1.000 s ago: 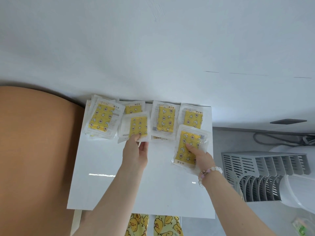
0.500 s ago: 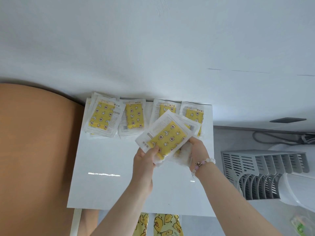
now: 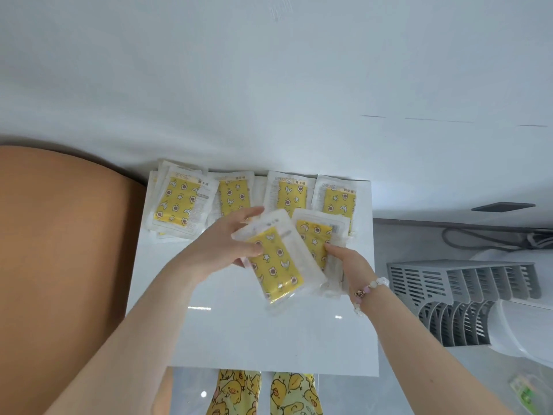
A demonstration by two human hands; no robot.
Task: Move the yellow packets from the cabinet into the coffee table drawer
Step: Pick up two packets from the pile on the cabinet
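Above the white cabinet top [image 3: 239, 333], gripping one yellow packet [image 3: 276, 265] with the left hand [image 3: 227, 244], pinching a second packet [image 3: 317, 235] with the right hand [image 3: 350, 265], edges overlapping. Beyond, ranged along the far edge: other packets [image 3: 179, 202]. Nearer, bare white surface.

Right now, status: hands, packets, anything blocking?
Left hand grips front packet. Right hand holds rear packet, overlapping. Other packets lie on cabinet by wall. Drawer not in view; nothing blocks hands.
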